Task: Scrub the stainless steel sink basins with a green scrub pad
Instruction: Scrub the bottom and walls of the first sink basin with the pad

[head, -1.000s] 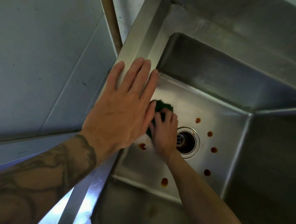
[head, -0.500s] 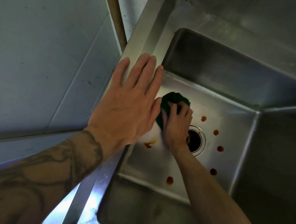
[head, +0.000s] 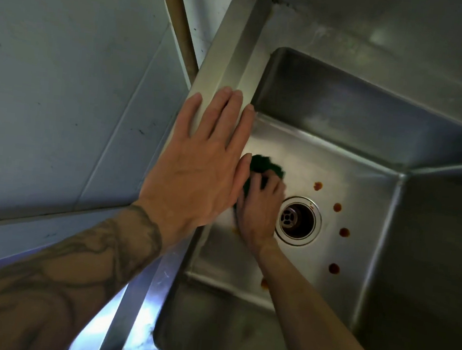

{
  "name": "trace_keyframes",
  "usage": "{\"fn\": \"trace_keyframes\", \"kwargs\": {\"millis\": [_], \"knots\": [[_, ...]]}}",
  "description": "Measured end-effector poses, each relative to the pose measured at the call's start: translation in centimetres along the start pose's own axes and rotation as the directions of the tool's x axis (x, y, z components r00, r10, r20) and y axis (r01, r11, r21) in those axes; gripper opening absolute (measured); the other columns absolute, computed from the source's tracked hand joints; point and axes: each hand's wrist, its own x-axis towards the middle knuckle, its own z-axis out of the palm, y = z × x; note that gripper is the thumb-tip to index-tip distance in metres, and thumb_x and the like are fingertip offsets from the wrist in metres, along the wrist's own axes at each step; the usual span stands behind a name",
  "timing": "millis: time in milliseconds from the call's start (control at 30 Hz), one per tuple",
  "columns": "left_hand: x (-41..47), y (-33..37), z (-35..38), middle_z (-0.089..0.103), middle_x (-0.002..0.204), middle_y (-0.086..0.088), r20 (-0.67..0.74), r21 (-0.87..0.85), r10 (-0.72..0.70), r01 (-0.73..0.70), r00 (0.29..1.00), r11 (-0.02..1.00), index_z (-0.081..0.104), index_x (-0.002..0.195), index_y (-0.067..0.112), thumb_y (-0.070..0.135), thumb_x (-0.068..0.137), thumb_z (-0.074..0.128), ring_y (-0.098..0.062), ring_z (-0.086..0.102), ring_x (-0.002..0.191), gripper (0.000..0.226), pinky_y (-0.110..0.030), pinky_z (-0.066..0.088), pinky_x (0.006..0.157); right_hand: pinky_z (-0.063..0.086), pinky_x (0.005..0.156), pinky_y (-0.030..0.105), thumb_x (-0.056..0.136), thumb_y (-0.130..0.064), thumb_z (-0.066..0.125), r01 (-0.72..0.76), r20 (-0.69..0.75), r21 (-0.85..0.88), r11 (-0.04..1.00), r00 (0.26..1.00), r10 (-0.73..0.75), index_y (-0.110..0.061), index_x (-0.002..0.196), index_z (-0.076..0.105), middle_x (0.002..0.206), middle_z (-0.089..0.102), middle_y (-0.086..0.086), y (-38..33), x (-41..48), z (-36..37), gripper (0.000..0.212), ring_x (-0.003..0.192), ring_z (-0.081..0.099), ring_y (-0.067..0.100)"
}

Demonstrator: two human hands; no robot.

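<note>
My left hand (head: 199,166) lies flat, fingers straight, on the sink rim (head: 227,58). My right hand (head: 260,211) curls over the pad (head: 264,164), pressing it to the basin floor (head: 338,162) near the left wall, just beside the drain (head: 297,220). Red spots (head: 344,232) dot the open floor beyond the drain.

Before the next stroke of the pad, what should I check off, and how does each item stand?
1. Grip: right hand holds green scrub pad: ok.
2. Contact: pad on basin floor: ok.
3. Brace: left hand flat on sink rim: ok.
4. Stains: red spots beside drain scrubbed off: not ok.
5. Floor beneath pad clean: cannot tell, hidden.
</note>
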Motion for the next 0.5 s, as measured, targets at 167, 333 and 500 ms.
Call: {"fn": "trace_keyframes", "kwargs": {"millis": [167, 333, 500], "knots": [[0.1, 0.0, -0.3, 0.029, 0.17, -0.028, 0.006, 0.007, -0.004, 0.004, 1.0, 1.0, 0.026, 0.165, 0.0, 0.041, 0.116, 0.023, -0.042, 0.028, 0.16, 0.064, -0.062, 0.024, 0.129, 0.053, 0.09, 0.049, 0.098, -0.037, 0.065, 0.485, 0.199, 0.05, 0.873, 0.852, -0.484, -0.014, 0.126, 0.06, 0.131, 0.055, 0.018, 3.7, -4.5, -1.1, 0.036, 0.111, 0.052, 0.036], [-0.2, 0.1, -0.4, 0.028, 0.171, -0.028, 0.032, 0.022, -0.007, 0.006, 0.999, 1.0, 0.024, 0.166, 0.001, 0.042, 0.116, 0.02, -0.042, 0.027, 0.161, 0.065, -0.062, 0.023, 0.13, 0.046, 0.092, 0.044, 0.104, -0.038, 0.058, 0.067, 0.029, -0.041, 0.997, 0.997, -0.066, -0.01, 0.125, 0.061, 0.129, 0.054, 0.019, 2.6, -0.1, -0.6, 0.034, 0.113, 0.048, 0.035], [-0.1, 0.1, -0.7, 0.027, 0.172, -0.027, 0.053, 0.027, -0.012, 0.011, 0.999, 1.0, 0.022, 0.167, 0.001, 0.043, 0.116, 0.019, -0.041, 0.025, 0.162, 0.066, -0.061, 0.022, 0.131, 0.05, 0.089, 0.047, 0.099, -0.035, 0.066, 0.386, 0.125, 0.013, 0.923, 0.915, -0.384, -0.012, 0.124, 0.058, 0.127, 0.055, 0.019, 2.2, -5.0, -0.7, 0.036, 0.11, 0.051, 0.037]]}}
